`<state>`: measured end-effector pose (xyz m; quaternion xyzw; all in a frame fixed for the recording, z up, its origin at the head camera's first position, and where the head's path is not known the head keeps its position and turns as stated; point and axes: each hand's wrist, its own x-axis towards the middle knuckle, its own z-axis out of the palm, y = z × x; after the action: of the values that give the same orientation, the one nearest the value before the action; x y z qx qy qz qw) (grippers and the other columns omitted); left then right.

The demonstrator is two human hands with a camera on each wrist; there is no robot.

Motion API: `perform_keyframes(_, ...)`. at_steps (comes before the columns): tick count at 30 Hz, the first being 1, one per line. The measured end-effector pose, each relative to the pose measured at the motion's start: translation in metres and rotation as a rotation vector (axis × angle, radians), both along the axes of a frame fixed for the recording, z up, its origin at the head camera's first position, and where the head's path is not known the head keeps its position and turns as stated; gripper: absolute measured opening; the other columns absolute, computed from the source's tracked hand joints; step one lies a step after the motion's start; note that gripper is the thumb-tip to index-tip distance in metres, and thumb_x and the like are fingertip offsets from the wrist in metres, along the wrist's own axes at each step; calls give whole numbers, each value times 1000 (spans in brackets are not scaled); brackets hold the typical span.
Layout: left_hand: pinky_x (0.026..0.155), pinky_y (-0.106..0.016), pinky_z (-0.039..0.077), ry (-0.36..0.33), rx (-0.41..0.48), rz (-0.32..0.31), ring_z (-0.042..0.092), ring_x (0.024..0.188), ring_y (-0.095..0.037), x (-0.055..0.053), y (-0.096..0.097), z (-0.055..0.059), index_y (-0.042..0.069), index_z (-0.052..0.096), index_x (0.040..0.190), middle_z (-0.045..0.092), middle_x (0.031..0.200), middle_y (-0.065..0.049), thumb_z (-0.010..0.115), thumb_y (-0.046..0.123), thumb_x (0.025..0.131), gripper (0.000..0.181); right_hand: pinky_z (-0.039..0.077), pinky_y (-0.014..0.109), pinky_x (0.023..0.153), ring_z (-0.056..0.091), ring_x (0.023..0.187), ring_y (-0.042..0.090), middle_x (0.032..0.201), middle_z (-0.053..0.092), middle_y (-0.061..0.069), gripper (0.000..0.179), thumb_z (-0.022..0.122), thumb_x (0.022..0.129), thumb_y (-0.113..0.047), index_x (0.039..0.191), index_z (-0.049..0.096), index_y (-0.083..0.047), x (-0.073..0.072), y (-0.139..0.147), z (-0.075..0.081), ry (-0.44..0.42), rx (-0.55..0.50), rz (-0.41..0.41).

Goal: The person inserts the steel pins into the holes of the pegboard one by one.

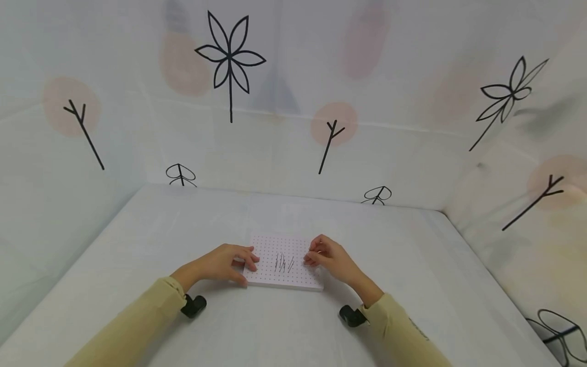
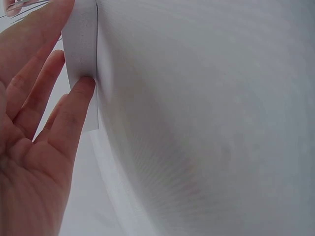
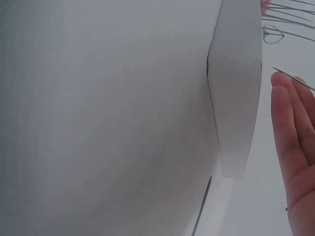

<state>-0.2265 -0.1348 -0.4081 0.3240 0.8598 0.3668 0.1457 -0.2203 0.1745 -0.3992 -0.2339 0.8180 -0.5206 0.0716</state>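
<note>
A white pegboard [image 1: 266,278] with a grid of small dark holes lies flat on the table. Several thin metal needles [image 1: 283,264] stand at a slant in its middle. At the board's left front corner, my left hand [image 1: 224,262] holds it: the thumb [image 2: 81,93] presses the front side wall while bent fingers reach over the top. Near the right edge, my right hand [image 1: 332,260] pinches a needle [image 3: 293,78] at its fingertips, its pointed end sticking out past them. The thumb of that hand is out of sight in the right wrist view.
A white cloth covers the table [image 1: 275,326]. Behind and beside it hangs a pale backdrop [image 1: 275,153] with black plant drawings and faint coloured patches. A thin dark line [image 3: 202,206] shows low in the right wrist view; what it is I cannot tell.
</note>
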Motion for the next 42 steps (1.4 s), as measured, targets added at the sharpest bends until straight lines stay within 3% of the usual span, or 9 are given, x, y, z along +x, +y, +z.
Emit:
perform_keyframes(13,100,-37,39,-4,1,-1,37,131,-27,0,1,1,18,71,90,60,120,-1,81,11,70,24,55,29,73,66,82,21,91,67,11,12,58,91,-7,97,49,-2,-1,-11,-4,-4,14,40)
perform_keyframes(22,100,-37,40,-7,9,-3,37,131,-27,0,0,0,18,71,90,60,121,-2,81,11,70,24,56,35,74,66,85,28,94,66,16,12,57,91,-3,99,48,1,-3,-17,-6,4,30,83)
perform_keyframes(31,99,-36,40,-12,12,-4,36,131,-27,0,-1,-1,18,70,90,60,121,-2,81,11,70,24,54,45,75,64,87,37,94,64,24,10,53,91,5,98,47,5,9,-24,14,-3,40,86)
perform_keyframes(37,100,-36,40,-8,13,-7,36,131,-27,-1,-1,-1,18,70,89,60,121,-1,81,11,70,24,55,30,74,65,83,22,92,66,11,10,59,90,-5,96,51,-3,-2,-20,-4,27,71,69)
perform_keyframes(42,100,-36,40,0,15,-15,36,131,-27,0,-1,0,18,70,90,60,121,-2,81,11,70,24,52,26,73,62,82,23,89,63,10,7,62,87,0,90,56,-2,13,-28,17,73,145,51)
